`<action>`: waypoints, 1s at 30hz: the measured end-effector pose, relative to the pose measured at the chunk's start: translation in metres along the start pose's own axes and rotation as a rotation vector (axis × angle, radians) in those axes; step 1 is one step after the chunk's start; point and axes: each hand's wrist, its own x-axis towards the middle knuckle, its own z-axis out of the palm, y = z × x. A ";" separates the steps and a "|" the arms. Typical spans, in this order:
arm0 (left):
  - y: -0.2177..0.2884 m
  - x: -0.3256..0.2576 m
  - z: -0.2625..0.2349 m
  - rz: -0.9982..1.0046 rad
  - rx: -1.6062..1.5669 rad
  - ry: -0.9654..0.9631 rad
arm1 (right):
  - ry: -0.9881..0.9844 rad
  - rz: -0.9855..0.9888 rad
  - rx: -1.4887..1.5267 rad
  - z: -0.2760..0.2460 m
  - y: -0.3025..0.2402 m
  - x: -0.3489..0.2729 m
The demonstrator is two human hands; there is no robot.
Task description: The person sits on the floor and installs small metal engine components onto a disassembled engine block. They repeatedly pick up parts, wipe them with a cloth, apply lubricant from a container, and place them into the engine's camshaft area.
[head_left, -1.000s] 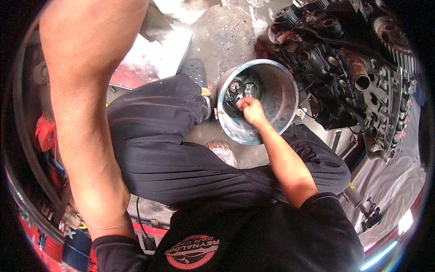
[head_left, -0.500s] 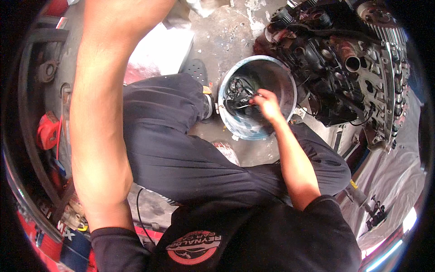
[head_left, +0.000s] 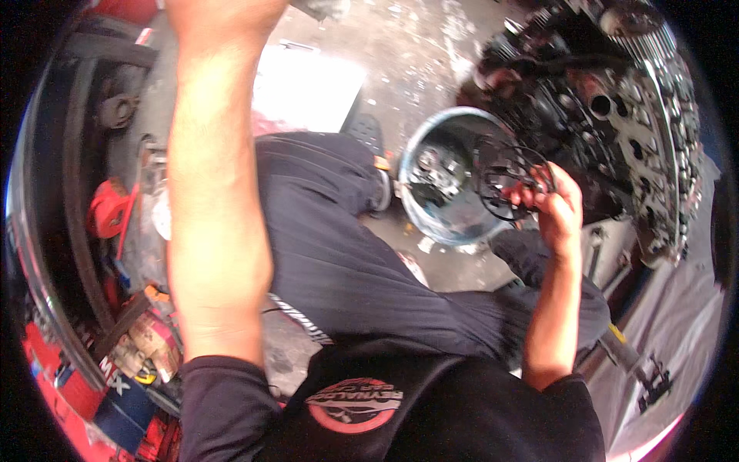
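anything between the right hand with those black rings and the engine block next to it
Nothing visible does. The right hand holds the bundle of black rings over the rim of the metal bucket, and the engine block lies right beside it with only open space between. The left hand is out of view.

Greasy engine block [head_left: 616,115]; red clutter [head_left: 108,212] at left; stained concrete floor [head_left: 416,54].

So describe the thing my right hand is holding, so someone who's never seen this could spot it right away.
Start at the big greasy dark engine block at upper right. Just left of it stands a round grey metal bucket holding small parts. At its right rim, the right hand grips a bunch of thin black rubber rings, the only looped, wiry thing among solid metal pieces.
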 end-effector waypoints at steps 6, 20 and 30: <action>-0.017 0.005 -0.070 -0.289 -0.061 0.362 | -0.279 -0.119 -0.268 0.119 -0.058 0.074; -0.011 -0.004 -0.075 -0.424 0.118 0.188 | -0.277 -0.274 -0.749 0.246 0.067 0.284; -0.015 -0.007 -0.019 -0.886 -0.452 -0.259 | 0.075 -1.063 -0.934 0.201 -0.075 0.191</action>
